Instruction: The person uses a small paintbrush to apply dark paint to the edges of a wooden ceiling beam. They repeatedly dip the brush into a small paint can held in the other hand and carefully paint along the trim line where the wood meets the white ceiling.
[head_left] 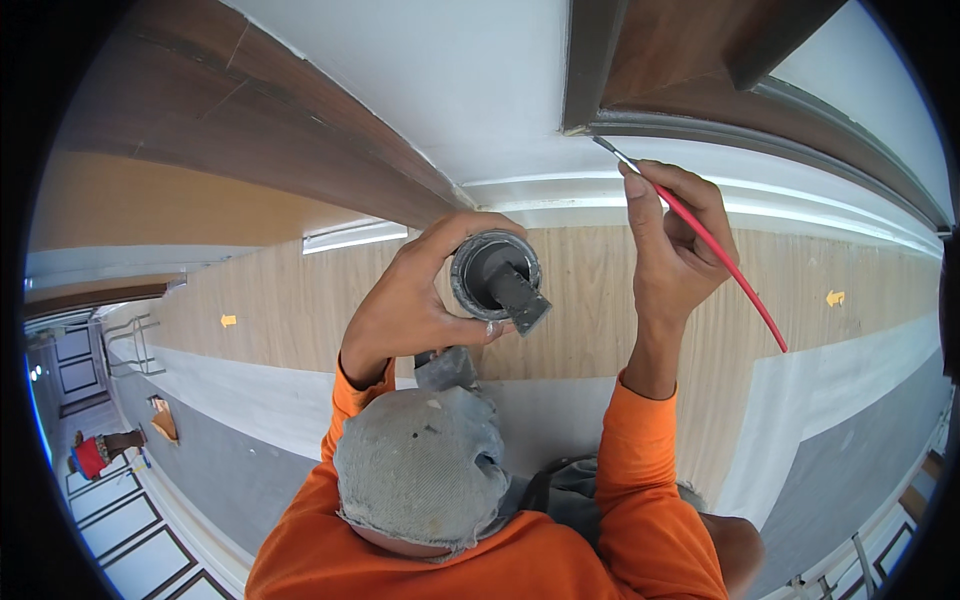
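My left hand [405, 300] is wrapped round a small open can [490, 241] of dark grey paint, holding it over the floor. A flat, paint-coated dark strip [522, 302] sticks out over the can's rim. In my right hand [685, 235], a thin paintbrush [742, 283] with a red handle is pinched between thumb and fingers. Its dark bristle tip is at the lower corner of a dark grey frame [592, 75] on the white wall; whether it touches is too small to tell. Both my forearms have orange sleeves.
Wood-look floor [580, 300] with yellow arrow markers runs below the wall, beside a white sheet [260, 400] and a grey strip [225, 470]. My knee [420, 470] in worn grey cloth is beneath the can. A brown panel [290, 120] stands left. Another person [90, 457] in red is far left.
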